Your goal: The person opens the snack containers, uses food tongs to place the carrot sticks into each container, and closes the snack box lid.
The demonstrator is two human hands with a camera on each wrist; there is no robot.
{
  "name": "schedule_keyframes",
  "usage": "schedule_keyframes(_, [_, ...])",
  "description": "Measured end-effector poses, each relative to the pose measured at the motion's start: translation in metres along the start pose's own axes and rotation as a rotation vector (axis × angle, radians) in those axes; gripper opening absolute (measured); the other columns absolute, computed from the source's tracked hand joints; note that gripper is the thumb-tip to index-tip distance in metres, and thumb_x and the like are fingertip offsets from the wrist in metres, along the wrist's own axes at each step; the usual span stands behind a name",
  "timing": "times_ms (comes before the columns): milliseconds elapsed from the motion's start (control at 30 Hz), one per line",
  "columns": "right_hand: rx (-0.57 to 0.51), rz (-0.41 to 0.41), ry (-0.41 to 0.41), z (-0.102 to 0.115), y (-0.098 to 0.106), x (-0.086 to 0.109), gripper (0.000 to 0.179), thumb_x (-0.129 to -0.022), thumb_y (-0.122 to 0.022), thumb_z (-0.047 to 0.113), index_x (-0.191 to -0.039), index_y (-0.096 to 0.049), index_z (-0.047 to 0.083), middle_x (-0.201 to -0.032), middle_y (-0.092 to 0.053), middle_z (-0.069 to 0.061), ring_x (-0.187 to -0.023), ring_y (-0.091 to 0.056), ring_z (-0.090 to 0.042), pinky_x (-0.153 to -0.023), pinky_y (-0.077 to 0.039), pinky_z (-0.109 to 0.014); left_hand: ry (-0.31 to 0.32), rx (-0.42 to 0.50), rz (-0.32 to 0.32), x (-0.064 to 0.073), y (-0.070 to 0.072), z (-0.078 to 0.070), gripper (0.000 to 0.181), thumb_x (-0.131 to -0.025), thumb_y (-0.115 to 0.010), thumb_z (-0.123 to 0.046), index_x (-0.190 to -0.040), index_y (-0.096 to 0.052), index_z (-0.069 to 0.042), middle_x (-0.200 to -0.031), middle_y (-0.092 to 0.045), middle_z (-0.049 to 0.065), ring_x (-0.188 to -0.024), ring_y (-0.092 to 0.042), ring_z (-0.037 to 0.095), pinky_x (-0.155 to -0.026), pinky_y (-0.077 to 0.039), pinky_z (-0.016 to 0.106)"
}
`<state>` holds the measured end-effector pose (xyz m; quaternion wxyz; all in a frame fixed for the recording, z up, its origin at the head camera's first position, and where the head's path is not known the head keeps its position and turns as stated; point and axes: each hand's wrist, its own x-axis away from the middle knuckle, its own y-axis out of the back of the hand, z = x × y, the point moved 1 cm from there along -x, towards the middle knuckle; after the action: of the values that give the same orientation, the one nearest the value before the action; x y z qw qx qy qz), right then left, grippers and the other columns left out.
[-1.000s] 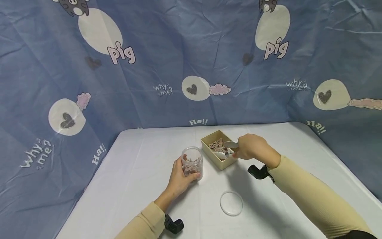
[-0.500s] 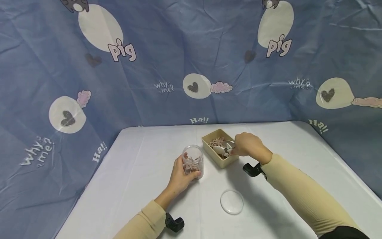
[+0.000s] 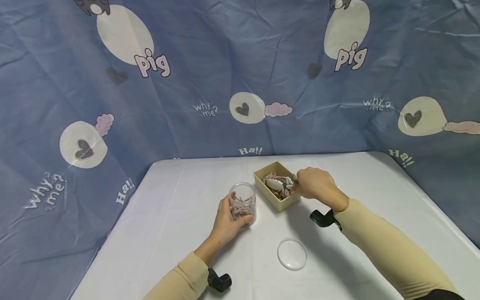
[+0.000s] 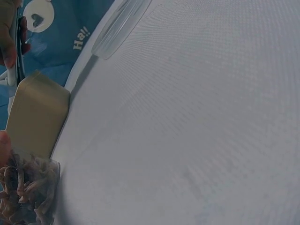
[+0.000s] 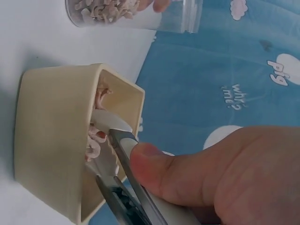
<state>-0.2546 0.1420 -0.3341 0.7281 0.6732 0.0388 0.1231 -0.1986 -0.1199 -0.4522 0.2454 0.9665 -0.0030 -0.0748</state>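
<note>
My left hand (image 3: 224, 225) grips a clear plastic jar (image 3: 245, 207), which stands upright and uncovered on the table with pale brownish, curled dried pieces in its lower part. My right hand (image 3: 316, 185) holds tongs (image 5: 111, 121) with white tips and metal arms. The tips reach down into a beige rectangular box (image 3: 286, 204) just right of the jar. Inside the box lie more of the curled pieces (image 5: 93, 147). In the right wrist view some pieces show at the tongs' tips; whether they are pinched I cannot tell.
A round clear lid (image 3: 291, 254) lies on the white-covered table (image 3: 180, 200), nearer me than the box. Behind the table hangs a blue printed cloth (image 3: 202, 75). A black wrist mount (image 3: 322, 218) sits under my right wrist.
The tongs' tips have come closer together inside the box. My right hand shifted slightly left, then back a little. The left hand stays on the jar.
</note>
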Motion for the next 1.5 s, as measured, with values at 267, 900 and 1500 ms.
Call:
schedule_keyframes(267, [0.002,-0.041,-0.016,-0.002,0.011,0.013,0.028,-0.090,-0.067,0.039,-0.076,-0.062,0.015,-0.085,-0.068,-0.009,-0.072,-0.063,-0.026,-0.054,-0.050,-0.046,0.005,-0.009,0.001,0.000,0.000,0.000,0.091,-0.081,-0.081,-0.028,-0.151,-0.027,-0.005,-0.145,-0.039,0.022,-0.129,-0.048,0.042,-0.109,-0.043,0.055])
schedule_keyframes(900, [-0.044,-0.160,0.023,-0.013,0.020,0.029,0.028,-0.092,-0.065,0.038,-0.075,-0.062,0.016,-0.077,-0.065,-0.005,-0.068,-0.058,-0.023,-0.051,-0.045,-0.041,0.004,-0.026,0.002,0.000,0.000,0.000,0.091,-0.082,-0.080,-0.028,-0.150,-0.026,-0.004,-0.144,-0.040,0.022,-0.130,-0.047,0.040,-0.110,-0.042,0.055])
schedule_keyframes(1500, [-0.111,-0.242,0.043,-0.017,0.028,0.038,0.028,-0.092,-0.066,0.041,-0.077,-0.064,0.018,-0.072,-0.062,-0.002,-0.068,-0.057,-0.022,-0.051,-0.040,-0.036,0.018,-0.042,0.001,0.002,-0.001,-0.001,0.092,-0.082,-0.080,-0.030,-0.150,-0.026,-0.004,-0.144,-0.040,0.022,-0.134,-0.043,0.039,-0.114,-0.035,0.057])
